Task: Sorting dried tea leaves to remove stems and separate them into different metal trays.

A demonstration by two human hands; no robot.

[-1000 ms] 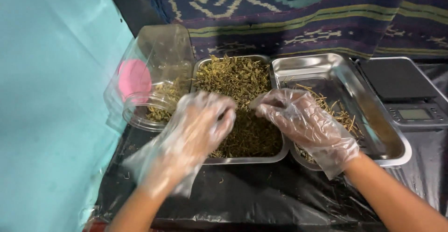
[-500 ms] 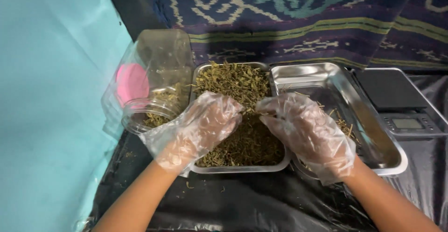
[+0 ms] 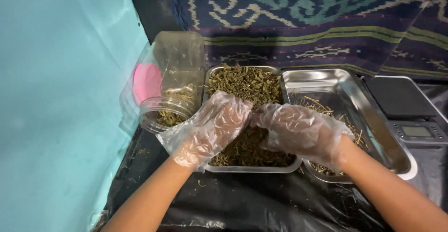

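Plastic-gloved left hand (image 3: pixel 212 129), right hand (image 3: pixel 298 131) meet over dried herbs (image 3: pixel 247 85).

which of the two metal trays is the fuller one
The left tray, beside the tipped plastic jar, is heaped with dried green herb under both gloved hands. The right tray holds only a thin scatter of pale stems, its steel base mostly bare.

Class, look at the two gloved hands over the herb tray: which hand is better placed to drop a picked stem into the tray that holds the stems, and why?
Probably the right hand: it already overlaps the stem tray, while the left hand is on the far side of the herb tray, nearer the jar.
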